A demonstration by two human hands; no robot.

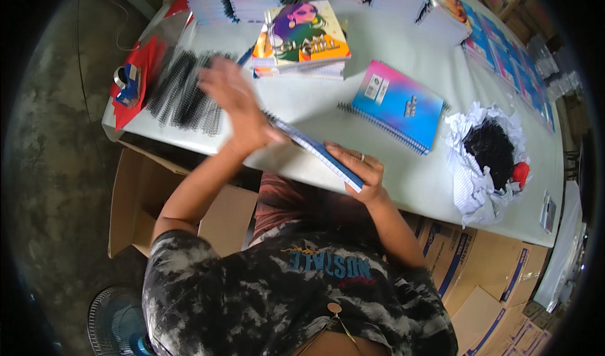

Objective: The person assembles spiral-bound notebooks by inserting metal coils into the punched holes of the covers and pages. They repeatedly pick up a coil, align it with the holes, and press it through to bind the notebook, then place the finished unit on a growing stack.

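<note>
My right hand [364, 170] grips a notebook [315, 151] by its lower right end, holding it tilted so the page edges and a strip of blue cover show. Dark spiral wire shows at its far left end. My left hand [236, 104] is blurred by motion, fingers spread, with the thumb beside the notebook's upper left end. Close to the left fingers lies a bunch of black spiral binding coils [183, 91]. A pink and blue spiral notebook [400, 107] lies flat on the table, right of the held one.
Notebooks with an illustrated cover [305, 37] are stacked mid-table. More stacks [400, 0] line the far edge. Crumpled white paper [463, 186] with black scraps sits right. A tape dispenser [128, 85] rests on red sheets at left. Cardboard boxes [485, 261] stand beneath the table [397, 186].
</note>
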